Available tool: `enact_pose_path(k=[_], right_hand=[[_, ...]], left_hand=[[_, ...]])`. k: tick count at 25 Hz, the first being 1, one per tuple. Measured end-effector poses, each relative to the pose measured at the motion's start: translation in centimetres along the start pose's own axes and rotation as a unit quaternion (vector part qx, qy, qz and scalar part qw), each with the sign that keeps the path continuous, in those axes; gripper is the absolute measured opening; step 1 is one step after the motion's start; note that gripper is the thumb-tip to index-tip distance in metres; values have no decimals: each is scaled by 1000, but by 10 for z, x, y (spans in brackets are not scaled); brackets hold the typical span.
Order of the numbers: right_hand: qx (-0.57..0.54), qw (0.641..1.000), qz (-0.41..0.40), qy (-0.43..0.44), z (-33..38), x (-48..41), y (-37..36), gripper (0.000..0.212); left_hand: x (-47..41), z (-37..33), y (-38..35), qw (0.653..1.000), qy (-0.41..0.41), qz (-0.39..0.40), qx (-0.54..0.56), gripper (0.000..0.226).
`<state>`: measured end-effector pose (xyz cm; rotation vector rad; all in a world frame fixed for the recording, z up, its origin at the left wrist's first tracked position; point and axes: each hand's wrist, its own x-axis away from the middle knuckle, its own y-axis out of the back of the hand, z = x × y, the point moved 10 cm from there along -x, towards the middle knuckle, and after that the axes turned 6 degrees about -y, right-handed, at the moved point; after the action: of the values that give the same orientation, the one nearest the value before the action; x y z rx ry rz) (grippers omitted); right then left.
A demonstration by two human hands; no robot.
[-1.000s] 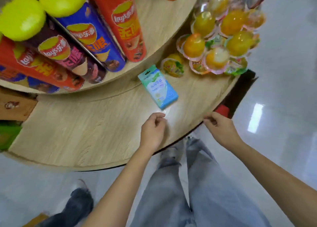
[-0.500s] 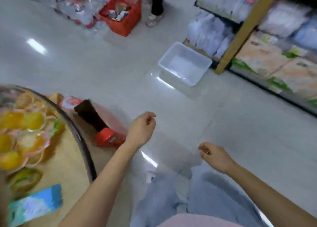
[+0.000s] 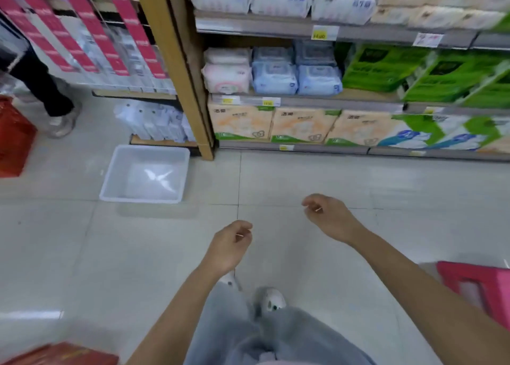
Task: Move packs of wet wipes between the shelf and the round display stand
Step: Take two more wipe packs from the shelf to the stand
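Blue packs of wet wipes (image 3: 296, 73) are stacked on the middle board of the shelf (image 3: 303, 101) ahead, with pink and white packs (image 3: 226, 72) to their left. My left hand (image 3: 230, 244) hangs over the floor, fingers loosely curled, holding nothing. My right hand (image 3: 328, 217) is a little further forward and to the right, also loosely curled and empty. Both hands are well short of the shelf. The round display stand is out of view.
A white plastic tub (image 3: 145, 174) sits on the floor left of the wooden shelf post (image 3: 176, 69). Another person's leg (image 3: 41, 88) stands at far left by a red basket (image 3: 13, 138). A pink stool (image 3: 480, 284) is at right. Tissue packs (image 3: 300, 126) fill the bottom shelf.
The view has swung from the round stand and the pack lying on it round to the shelf. Both hands left the stand's edge and now hang empty over the floor.
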<state>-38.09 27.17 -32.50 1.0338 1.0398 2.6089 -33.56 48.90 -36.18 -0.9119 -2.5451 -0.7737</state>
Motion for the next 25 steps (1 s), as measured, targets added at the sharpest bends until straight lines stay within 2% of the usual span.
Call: enact_pose_path(k=[3,7,12,15,18,21,25], right_hand=[[-52,997,-45,-17,11,-49,58,23],[-98,990,-81,-53,13,-94,95,23],[-146,980,-101,-93,0,-121,132,13],[-157,977,-108,-91,-4,-144,166,16],[-172,976,-124,-53,3,-177,225,14],[-185,973,-138,30,22,-207,305,18],[-164,955,-202,143,53,-226,440,29]], left_hand=[[-60,-28,-8,999,-6,42,-16,24],[-157,-88,20,995,-51,64,-59,22],[-256,-231,59,982,-162,48,-89,20],[-286,-320,59,969,-232,36,-81,21],[-307,-403,50,958,-282,30,-43,23],[-323,-482,41,941,-337,-2,-6,25],[-344,-574,41,905,-411,-104,35,26]])
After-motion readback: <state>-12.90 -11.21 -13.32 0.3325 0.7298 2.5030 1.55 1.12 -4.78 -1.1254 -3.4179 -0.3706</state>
